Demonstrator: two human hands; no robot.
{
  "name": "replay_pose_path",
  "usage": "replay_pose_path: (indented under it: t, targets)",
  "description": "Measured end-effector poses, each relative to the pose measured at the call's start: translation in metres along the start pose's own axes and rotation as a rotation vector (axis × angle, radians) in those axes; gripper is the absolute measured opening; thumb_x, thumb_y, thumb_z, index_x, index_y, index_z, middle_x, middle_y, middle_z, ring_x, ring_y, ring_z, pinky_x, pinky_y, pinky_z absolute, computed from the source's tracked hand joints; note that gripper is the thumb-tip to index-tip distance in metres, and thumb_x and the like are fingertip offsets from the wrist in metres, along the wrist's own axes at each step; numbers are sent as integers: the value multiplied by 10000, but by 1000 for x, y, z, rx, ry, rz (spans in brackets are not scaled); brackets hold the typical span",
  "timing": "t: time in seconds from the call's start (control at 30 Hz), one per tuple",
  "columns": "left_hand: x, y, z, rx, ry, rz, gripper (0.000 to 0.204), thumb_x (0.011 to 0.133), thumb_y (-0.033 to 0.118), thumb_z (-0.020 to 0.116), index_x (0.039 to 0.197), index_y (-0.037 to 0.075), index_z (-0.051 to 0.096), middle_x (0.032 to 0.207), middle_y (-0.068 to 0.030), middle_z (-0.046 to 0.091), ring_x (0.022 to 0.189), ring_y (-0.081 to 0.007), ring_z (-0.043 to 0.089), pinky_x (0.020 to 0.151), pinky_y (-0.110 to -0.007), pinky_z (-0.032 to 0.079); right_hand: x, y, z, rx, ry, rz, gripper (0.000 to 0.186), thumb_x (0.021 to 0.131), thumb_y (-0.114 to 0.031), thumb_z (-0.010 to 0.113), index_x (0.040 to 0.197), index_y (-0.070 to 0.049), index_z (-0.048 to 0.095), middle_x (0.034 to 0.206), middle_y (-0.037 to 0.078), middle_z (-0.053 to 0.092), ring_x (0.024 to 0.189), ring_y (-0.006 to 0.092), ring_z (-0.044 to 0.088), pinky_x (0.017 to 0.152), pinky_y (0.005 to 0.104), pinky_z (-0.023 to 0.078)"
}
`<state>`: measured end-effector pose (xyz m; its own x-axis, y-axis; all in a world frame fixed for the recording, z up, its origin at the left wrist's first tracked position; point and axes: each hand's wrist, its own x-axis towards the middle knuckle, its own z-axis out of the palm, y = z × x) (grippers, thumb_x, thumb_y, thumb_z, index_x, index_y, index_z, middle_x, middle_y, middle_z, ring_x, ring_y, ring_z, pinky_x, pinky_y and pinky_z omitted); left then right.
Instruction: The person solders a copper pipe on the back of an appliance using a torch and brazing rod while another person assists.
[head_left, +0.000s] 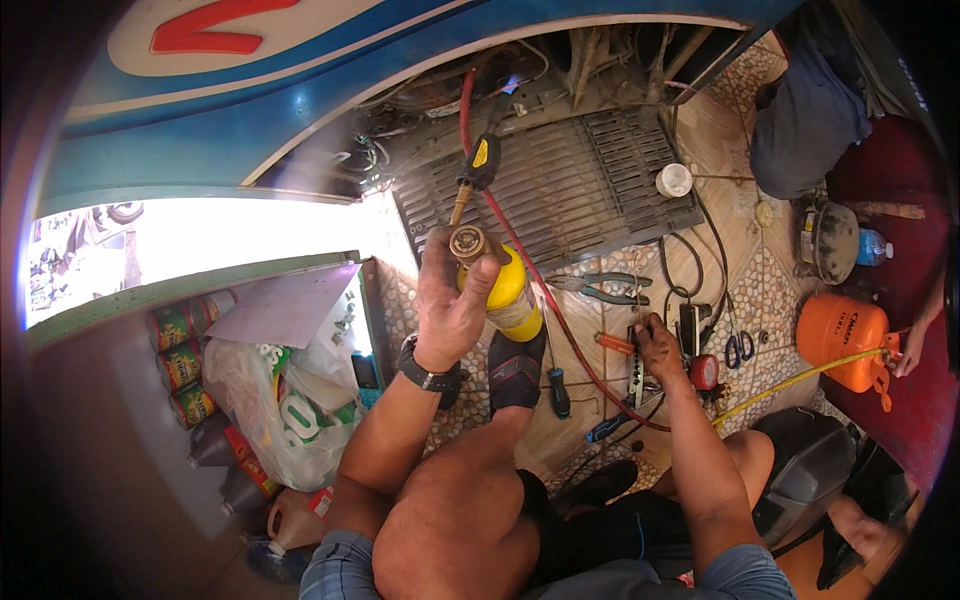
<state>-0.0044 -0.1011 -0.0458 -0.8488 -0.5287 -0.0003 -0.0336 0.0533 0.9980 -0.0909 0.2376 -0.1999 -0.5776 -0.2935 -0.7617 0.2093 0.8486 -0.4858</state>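
My left hand is closed around the top of a hand-held gas torch, beside its brass knob and its yellow gas canister. The torch points away from me, under the blue panel, with a small blue glow at its tip. Low over the floor, my right hand is closed at the metal body of a manifold gauge set; its fingertips are partly hidden. A red gauge lies just right of it. From there a red hose runs up past the canister and the torch.
Pliers and a screwdriver lie on the tiles near my foot. A slotted dark grille lies ahead, a white cup at its right. An orange gas cylinder stands right, beside another person's hand. Bagged goods fill the left.
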Motion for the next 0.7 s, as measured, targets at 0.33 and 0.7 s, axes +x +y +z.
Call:
replay_pose_path:
  t: [0.33,0.7]
  targets:
    - [-1,-1,0,-124,-15,-2,533,1016,446,571,1307,3,513,1133,-114,642,1026,-168,600,942,-342,463,3,12,8,2,107,-73,483,1007,-329,513,1312,46,527,1262,319,604,1190,472,579,996,451,456]
    - [0,0,0,7,-37,86,486,1020,432,577,1229,-4,518,1068,-100,636,972,-178,609,898,-330,481,7,22,9,42,116,-103,458,1002,-339,521,1257,39,555,1216,303,628,1159,472,590,984,443,462]
